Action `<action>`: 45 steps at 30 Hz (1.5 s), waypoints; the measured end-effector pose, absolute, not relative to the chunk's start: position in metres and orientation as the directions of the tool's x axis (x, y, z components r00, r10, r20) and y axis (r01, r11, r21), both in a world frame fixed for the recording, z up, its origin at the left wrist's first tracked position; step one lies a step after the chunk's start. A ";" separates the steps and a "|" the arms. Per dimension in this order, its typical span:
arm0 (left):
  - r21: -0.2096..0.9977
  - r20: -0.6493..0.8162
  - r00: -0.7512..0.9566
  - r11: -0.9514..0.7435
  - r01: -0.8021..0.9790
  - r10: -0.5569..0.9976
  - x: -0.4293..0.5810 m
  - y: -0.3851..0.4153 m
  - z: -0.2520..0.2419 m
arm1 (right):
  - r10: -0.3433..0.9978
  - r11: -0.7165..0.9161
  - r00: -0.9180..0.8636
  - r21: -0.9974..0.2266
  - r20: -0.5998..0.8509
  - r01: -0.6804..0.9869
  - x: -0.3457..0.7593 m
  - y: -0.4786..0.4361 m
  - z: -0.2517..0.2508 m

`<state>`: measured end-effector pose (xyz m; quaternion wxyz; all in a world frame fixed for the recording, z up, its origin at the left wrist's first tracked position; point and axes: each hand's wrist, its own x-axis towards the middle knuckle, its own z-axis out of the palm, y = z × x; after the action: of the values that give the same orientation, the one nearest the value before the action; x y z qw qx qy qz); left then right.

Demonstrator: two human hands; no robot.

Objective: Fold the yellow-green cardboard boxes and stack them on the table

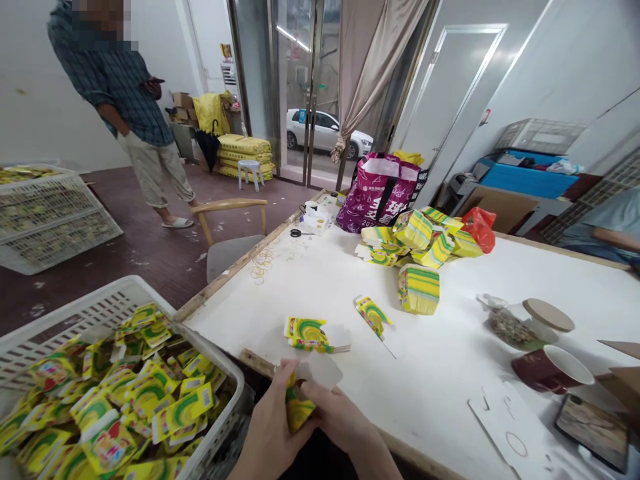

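Note:
Near the table's front edge, my left hand (273, 423) and my right hand (337, 410) are both closed around one small yellow-green carton (299, 408). My fingers cover much of it. Just beyond them lies a stack of flat cartons (309, 333) on the white table (345, 413). To the right of that stack, a single flat carton (373, 315) rests at a slant. At my left stands a white plastic basket (227, 383), heaped with small yellow-green cartons (150, 393).
Bundles of flat cartons (419, 290) sit beside a purple bag (377, 193) and a red plastic bag (479, 229). At right are a glass jar (515, 327), a maroon mug (543, 373) and a phone (593, 427). A chair (235, 250) adjoins the table; a person (133, 93) stands beyond.

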<state>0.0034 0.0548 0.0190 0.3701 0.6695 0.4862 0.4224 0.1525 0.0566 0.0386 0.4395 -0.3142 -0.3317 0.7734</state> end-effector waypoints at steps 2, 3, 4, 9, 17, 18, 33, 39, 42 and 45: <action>0.885 0.272 0.209 -0.330 0.330 0.939 0.003 0.055 0.021 | 0.874 -0.363 -0.466 -0.825 -0.140 -0.434 0.156 0.057 0.040; 0.880 0.292 0.233 -0.356 0.315 0.928 0.002 0.055 0.022 | 0.878 -0.334 -0.463 -0.846 -0.119 -0.415 0.158 0.057 0.039; 0.879 0.305 0.253 -0.374 0.296 0.918 0.003 0.055 0.024 | 0.889 -0.302 -0.446 -0.869 -0.108 -0.393 0.159 0.057 0.038; 0.900 0.240 0.287 -0.324 0.293 0.927 0.006 0.058 0.019 | 0.940 -0.027 -0.340 -0.993 0.013 -0.112 0.158 0.052 0.035; 0.925 0.246 0.082 -0.259 0.278 0.966 -0.002 0.071 -0.016 | 0.934 0.332 -0.238 -0.895 0.267 0.299 0.163 0.061 0.014; 0.927 0.208 0.118 -0.234 0.295 0.971 -0.006 0.071 -0.010 | 0.936 0.328 -0.237 -0.890 0.260 0.318 0.164 0.063 0.012; 0.870 -0.023 0.380 -0.168 0.463 0.925 -0.028 0.068 0.043 | 0.883 0.169 -0.469 -0.915 -0.025 0.368 0.172 0.061 0.054; 0.998 -0.062 -0.132 0.059 -0.026 0.989 -0.039 0.067 0.017 | 0.970 0.106 -0.243 -0.943 0.028 0.314 0.170 0.082 0.028; 0.773 -0.405 -0.411 0.066 -0.631 0.817 -0.054 0.070 0.005 | 0.998 0.068 -0.039 -0.737 0.057 0.672 0.185 0.113 0.023; 0.449 -0.701 -0.259 0.129 -0.884 0.664 -0.063 0.072 -0.006 | 0.997 -0.075 0.066 -0.475 -0.035 0.877 0.192 0.138 0.014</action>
<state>-0.0635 0.0725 -0.0061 0.5967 -0.1203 0.4568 0.6488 0.1917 0.1375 0.0139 0.1675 -0.7107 -0.6591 0.1799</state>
